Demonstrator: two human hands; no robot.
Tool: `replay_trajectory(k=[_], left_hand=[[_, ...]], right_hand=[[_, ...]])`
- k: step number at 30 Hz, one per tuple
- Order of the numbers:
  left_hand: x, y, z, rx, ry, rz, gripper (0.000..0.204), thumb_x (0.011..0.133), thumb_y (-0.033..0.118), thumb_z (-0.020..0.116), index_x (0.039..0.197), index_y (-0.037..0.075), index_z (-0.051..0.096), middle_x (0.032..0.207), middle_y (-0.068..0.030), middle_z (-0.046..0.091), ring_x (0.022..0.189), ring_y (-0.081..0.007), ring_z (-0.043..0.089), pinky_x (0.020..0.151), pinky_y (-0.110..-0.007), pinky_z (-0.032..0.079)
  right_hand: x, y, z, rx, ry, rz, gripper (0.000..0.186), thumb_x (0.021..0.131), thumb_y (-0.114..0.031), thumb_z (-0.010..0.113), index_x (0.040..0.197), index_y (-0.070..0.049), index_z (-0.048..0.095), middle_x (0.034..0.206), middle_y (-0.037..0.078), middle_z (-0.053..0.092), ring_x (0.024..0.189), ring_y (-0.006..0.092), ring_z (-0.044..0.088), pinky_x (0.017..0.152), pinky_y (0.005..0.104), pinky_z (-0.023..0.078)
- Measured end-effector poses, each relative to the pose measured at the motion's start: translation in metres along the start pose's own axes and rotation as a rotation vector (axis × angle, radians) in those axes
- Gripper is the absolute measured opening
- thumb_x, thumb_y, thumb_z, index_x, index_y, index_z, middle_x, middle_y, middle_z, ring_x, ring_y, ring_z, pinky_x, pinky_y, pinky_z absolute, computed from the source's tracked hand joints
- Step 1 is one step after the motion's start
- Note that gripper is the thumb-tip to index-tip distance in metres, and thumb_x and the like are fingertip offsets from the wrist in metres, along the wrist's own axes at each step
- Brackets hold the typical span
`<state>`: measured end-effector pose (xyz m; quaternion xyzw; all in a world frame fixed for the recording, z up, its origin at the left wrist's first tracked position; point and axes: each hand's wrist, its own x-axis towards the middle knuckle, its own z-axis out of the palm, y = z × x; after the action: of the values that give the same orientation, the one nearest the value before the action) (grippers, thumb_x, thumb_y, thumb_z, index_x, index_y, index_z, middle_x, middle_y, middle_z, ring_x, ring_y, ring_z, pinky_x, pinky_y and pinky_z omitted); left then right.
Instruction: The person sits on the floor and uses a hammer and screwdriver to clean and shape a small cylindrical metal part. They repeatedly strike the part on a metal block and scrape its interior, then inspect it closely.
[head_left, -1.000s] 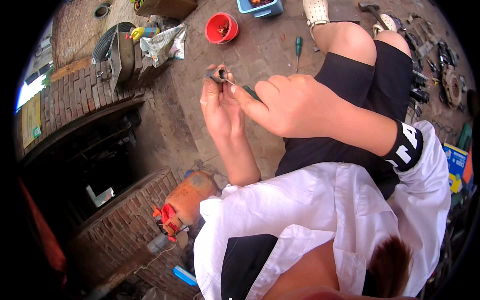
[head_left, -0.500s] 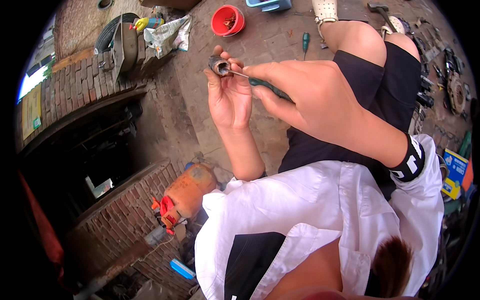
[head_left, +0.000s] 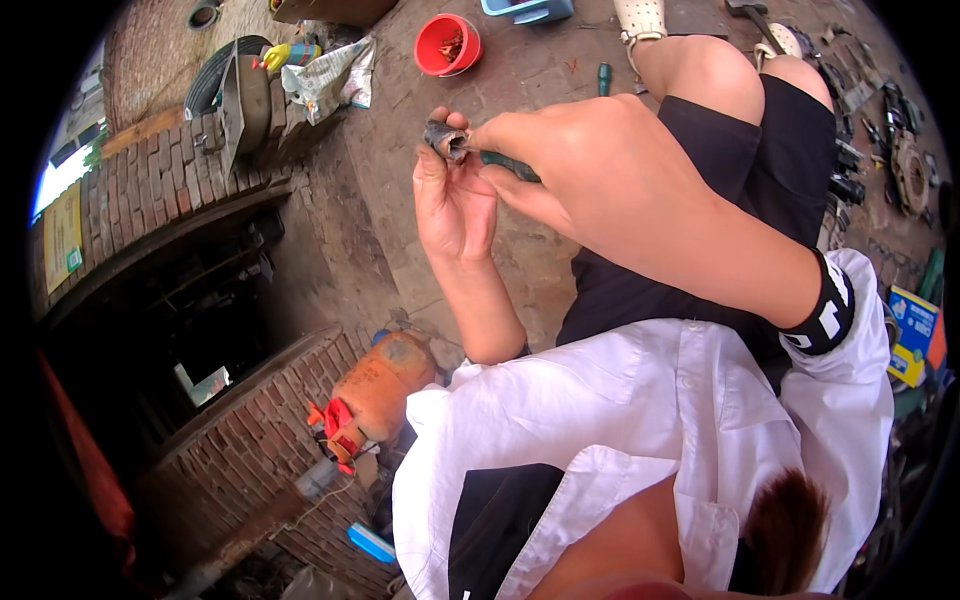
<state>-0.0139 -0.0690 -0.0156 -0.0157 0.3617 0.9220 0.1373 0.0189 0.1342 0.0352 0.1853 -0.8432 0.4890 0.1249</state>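
My left hand holds up a short, dark, grimy hollow cylinder by its fingertips and thumb, with the open end toward my right hand. My right hand is closed on a screwdriver with a dark green handle, most of which my fingers cover. Its thin shank reaches to the cylinder's opening; whether the tip is inside is hard to tell. My bent knees in black shorts lie beyond and to the right.
On the ground stand a red bucket and a blue basin. Another screwdriver, a hammer and several metal parts lie around. An orange tank is at lower left, beside a brick wall.
Both hands have risen slightly with the cylinder and screwdriver. My right fingers have shifted on the handle, the forefinger now more bent and higher up near the cylinder.
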Motion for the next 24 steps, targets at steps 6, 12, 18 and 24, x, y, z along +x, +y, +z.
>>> replay_trajectory(k=[6,12,18,24], left_hand=[[0.001,-0.008,-0.008,-0.012,0.038,0.029,0.040,0.100,0.024,0.053,0.131,-0.001,0.046,0.124,-0.0116,0.059,0.105,-0.0178,0.061,0.093,-0.031,0.053],[-0.002,-0.006,-0.010,-0.029,0.051,0.014,0.040,0.101,0.026,0.052,0.131,0.000,0.046,0.122,-0.0110,0.059,0.106,-0.0189,0.061,0.093,-0.030,0.054],[-0.005,-0.007,0.011,-0.344,-0.006,-0.046,0.049,0.099,0.028,0.053,0.137,-0.001,0.041,0.123,-0.0111,0.056,0.105,-0.0191,0.058,0.093,-0.031,0.055],[0.000,-0.004,0.015,-0.443,-0.082,-0.111,0.051,0.098,0.028,0.055,0.137,-0.001,0.039,0.121,-0.0106,0.056,0.104,-0.0203,0.056,0.094,-0.031,0.055]], right_hand=[[-0.013,0.009,0.026,-0.151,0.117,-0.147,0.014,0.076,-0.016,0.069,0.083,-0.005,0.062,0.062,0.008,0.059,0.056,0.0236,0.064,0.048,0.0337,0.051],[-0.016,0.016,0.038,-0.315,0.163,-0.342,0.015,0.074,-0.015,0.067,0.080,-0.003,0.060,0.064,0.005,0.060,0.054,0.0197,0.064,0.048,0.0308,0.051],[-0.017,0.011,0.025,-0.224,0.220,-0.306,0.016,0.076,-0.017,0.068,0.084,-0.004,0.063,0.063,0.003,0.058,0.052,0.0183,0.062,0.047,0.0299,0.050],[-0.022,-0.001,0.015,-0.052,0.284,-0.176,0.020,0.077,-0.022,0.072,0.082,-0.005,0.063,0.059,0.004,0.057,0.051,0.0211,0.061,0.046,0.0313,0.048]])
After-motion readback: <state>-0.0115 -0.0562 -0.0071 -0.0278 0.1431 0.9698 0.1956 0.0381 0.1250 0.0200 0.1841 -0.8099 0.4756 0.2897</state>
